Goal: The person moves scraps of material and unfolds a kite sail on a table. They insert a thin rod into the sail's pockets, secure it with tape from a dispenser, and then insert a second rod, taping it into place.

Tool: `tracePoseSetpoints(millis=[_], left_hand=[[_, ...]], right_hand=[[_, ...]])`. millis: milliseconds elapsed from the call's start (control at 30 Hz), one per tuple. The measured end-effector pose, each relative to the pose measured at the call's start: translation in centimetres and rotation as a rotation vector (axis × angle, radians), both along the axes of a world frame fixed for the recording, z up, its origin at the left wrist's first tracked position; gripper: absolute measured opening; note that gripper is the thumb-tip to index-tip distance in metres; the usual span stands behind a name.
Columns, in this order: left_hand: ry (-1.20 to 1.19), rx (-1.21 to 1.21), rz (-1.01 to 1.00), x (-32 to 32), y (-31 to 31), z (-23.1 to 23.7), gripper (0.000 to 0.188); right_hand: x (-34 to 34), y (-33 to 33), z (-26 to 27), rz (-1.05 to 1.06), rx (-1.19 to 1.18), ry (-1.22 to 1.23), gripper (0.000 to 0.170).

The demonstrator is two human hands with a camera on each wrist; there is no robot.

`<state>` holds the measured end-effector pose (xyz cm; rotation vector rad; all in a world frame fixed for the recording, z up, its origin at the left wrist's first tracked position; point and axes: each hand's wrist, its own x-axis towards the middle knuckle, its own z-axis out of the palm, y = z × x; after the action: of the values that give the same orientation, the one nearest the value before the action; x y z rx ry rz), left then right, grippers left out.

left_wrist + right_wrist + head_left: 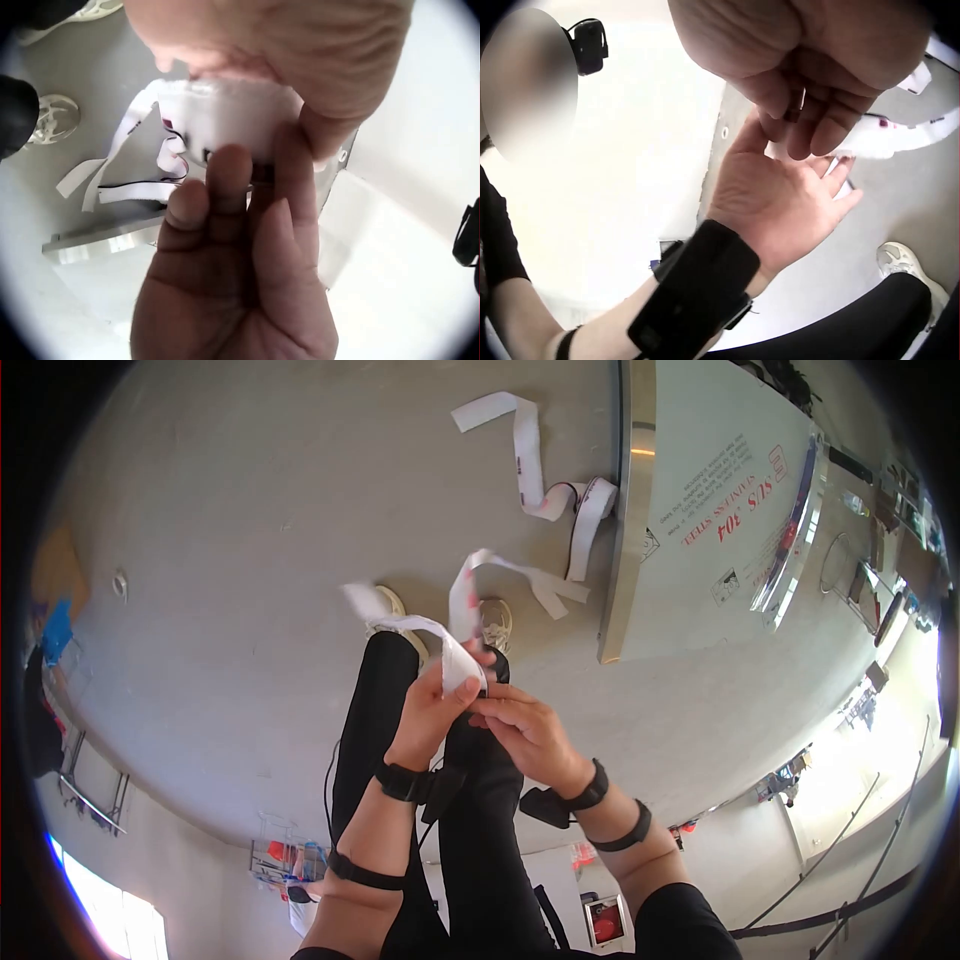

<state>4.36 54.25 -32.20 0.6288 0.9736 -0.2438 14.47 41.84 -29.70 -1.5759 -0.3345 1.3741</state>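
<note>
A long white strip (463,600) with red and dark printed marks runs through both hands above the person's knees. In the head view, the left hand (430,710) grips a folded part of it, thumb on top. Close beside it, the right hand (530,735) has its fingertips at the strip's lower edge. The left wrist view shows the white band (225,112) stretched under the left palm, with the right hand's fingers curled up to its edge. One loose end is blurred near the left shoe. In the right wrist view, the right hand's (817,60) curled fingertips pinch the strip's edge.
More white strip (527,460) lies in bends on the grey floor (250,510). At right stands a steel-edged table (700,580) with film printed SUS 304. Two shoes (495,622) are on the floor below the hands. A small white ring (120,584) lies far left.
</note>
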Motion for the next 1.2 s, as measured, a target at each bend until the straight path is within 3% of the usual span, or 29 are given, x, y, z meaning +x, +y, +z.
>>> tracePoseSetpoints(millis=[33,100,167,200,233,267,300,433,500,567,633,667,733,800,933,1033,1200], left_hand=[[0.017,0.014,0.029,0.5,0.1,0.6,0.036],[-0.01,0.1,0.077,0.4,0.2,0.1,0.03],[-0.014,0.212,0.182,0.7,0.8,-0.1,0.025],[-0.016,0.217,0.177,0.8,1.0,0.0,0.025],[0.012,0.163,0.218,0.9,1.2,0.2,0.025],[0.04,0.113,0.26,1.0,1.4,0.2,0.025],[0.078,0.14,0.159,1.1,1.7,0.3,0.024],[0.012,0.069,0.153,1.6,2.7,0.1,0.024],[0.022,0.09,0.141,2.0,3.0,0.0,0.027],[0.009,0.109,0.138,2.1,3.1,-0.4,0.029],[0.039,-0.022,0.206,0.0,3.1,-1.3,0.029],[-0.011,-0.015,0.204,-1.0,2.5,-1.9,0.029],[0.022,-0.043,0.303,-2.9,1.2,-1.3,0.033],[0.03,-0.002,0.266,-1.4,0.5,3.8,0.035],[-0.138,-0.019,0.106,3.0,-1.0,15.6,0.036],[-0.174,-0.093,0.174,4.2,-2.0,22.4,0.034],[-0.275,-0.158,0.118,6.1,-1.3,33.3,0.04]], right_hand=[[0.6,-0.4,-0.1,0.012,0.035,0.128,0.023],[3.3,-1.4,-3.4,-0.106,0.011,0.318,0.019],[6.4,-1.6,-10.2,-0.189,-0.232,0.067,0.021],[7.9,-2.2,-14.7,0.164,-0.244,-0.628,0.024],[9.4,-2.6,-18.0,0.274,-0.247,-0.984,0.024],[11.3,-1.9,-20.2,0.53,-0.347,-1.078,0.021],[12.7,-1.3,-22.1,0.791,-0.45,-1.156,0.019],[14.1,0.1,-27.9,0.983,-0.344,-1.289,0.017],[14.7,0.7,-27.6,1.178,-0.517,-1.297,0.018],[14.5,0.8,-25.0,1.056,-0.507,-1.304,0.018],[13.2,1.0,-18.1,0.92,-0.446,-1.304,0.017],[12.3,-0.5,-15.9,0.602,-0.266,-1.346,0.012],[10.6,-1.0,-6.4,0.243,-0.178,-1.252,0.015],[8.6,-2.2,1.0,-0.038,-0.064,-1.153,0.019],[5.1,-2.5,16.1,-0.198,-0.085,-0.816,0.024],[4.2,-2.2,23.6,-0.223,-0.013,-0.929,0.027],[4.3,-1.6,33.3,-0.362,0.058,-0.989,0.028]])
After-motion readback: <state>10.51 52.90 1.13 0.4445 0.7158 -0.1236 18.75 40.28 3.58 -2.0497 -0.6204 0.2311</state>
